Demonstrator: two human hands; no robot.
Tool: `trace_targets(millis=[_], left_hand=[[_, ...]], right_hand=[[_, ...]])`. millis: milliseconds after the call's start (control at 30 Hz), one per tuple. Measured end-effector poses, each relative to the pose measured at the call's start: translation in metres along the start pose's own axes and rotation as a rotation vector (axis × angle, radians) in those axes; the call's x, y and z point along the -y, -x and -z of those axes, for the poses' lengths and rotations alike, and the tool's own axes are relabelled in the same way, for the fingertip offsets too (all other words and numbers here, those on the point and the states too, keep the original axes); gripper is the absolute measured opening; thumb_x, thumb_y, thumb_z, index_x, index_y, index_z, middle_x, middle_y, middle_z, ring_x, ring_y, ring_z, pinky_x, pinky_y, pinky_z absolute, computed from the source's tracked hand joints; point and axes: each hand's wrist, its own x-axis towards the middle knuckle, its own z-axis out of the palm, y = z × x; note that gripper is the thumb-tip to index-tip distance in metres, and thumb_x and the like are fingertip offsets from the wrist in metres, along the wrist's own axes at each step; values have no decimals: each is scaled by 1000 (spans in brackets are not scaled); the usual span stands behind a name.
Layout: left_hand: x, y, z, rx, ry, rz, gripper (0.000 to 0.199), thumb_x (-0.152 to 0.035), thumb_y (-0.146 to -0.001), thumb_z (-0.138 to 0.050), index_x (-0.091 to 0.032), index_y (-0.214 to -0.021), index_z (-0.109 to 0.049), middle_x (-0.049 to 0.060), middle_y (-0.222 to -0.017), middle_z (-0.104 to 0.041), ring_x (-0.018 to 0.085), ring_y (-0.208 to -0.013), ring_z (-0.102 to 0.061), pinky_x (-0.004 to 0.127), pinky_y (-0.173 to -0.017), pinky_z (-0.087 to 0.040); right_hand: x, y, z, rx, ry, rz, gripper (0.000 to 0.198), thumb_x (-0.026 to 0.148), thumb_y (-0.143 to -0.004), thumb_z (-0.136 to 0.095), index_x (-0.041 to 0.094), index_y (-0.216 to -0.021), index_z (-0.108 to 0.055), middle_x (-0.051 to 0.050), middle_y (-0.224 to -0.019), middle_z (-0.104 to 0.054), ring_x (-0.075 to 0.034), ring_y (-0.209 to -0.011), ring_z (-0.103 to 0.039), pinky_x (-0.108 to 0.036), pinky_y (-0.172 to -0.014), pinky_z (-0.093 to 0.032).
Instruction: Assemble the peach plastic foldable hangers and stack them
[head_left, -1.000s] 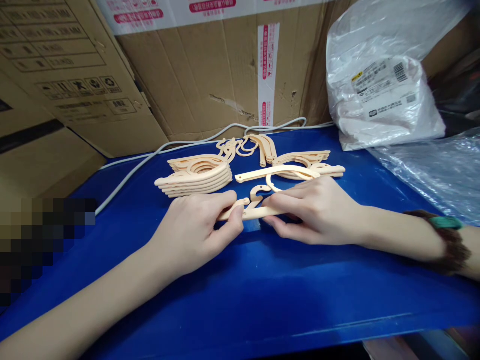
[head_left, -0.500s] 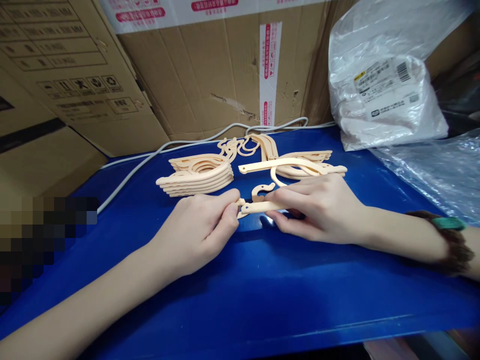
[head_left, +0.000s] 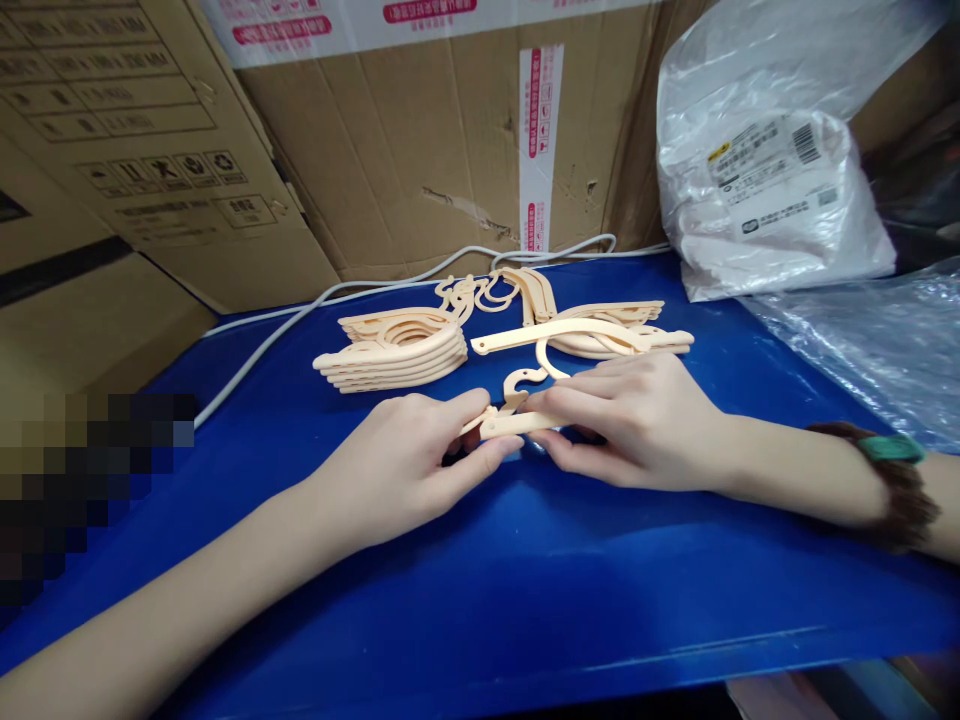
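Observation:
Between both hands is a beige folding hanger arm [head_left: 510, 427], its holed end pointing left. My right hand [head_left: 645, 425] pinches the arm's right part from above, hiding that end. My left hand [head_left: 420, 450] is closed on a small beige hanger piece [head_left: 475, 424] at the arm's left end, its thumb lying along the arm's lower edge. A beige hanger hook [head_left: 516, 383] rises just behind the arm; whether it is joined there is hidden. Another hanger arm [head_left: 555, 333] lies beyond my right hand.
Stacked hanger parts [head_left: 397, 355] lie at the back left, more hanger parts [head_left: 600, 345] at the back right. A white cable [head_left: 300, 305] runs behind them on the blue table [head_left: 525, 580]. Cardboard boxes [head_left: 420, 150] and a white plastic bag [head_left: 787, 200] stand behind.
My left thumb has stretched to the right along the hanger arm's lower edge. The arm has dropped slightly, and the hook behind it now stands more over it.

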Motion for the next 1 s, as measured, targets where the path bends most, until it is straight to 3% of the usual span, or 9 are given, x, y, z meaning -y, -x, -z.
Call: trace_targets(millis=[500, 800, 1000], left_hand=[[2, 0, -3, -28, -234, -9, 39, -41, -100, -35, -19, -70, -45, -4, -54, -51, 12, -45, -48, 23, -47, -24], [6, 2, -3, -195, -563, -201, 43, -39, -103, -26, -19, -73, -48, 1, -57, -61, 16, -47, -57, 25, -43, -26], [7, 2, -3, -270, -711, -290, 48, -40, -104, -23, -17, -72, -51, 1, -52, -58, 15, -41, -53, 25, -39, -23]], right_hand=[[-2, -1, 1, 31, -5, -35, 21, 28, -94, -48, 16, -91, -65, 1, -69, -67, -12, -57, -60, -26, -49, -31], [-2, 0, 2, 72, -39, -40, 23, 29, -96, -45, 16, -95, -64, -1, -75, -71, -11, -59, -62, -25, -51, -32], [-1, 0, 1, 83, -90, -55, 23, 28, -96, -46, 16, -96, -65, -1, -73, -69, -11, -59, -61, -24, -52, -32]])
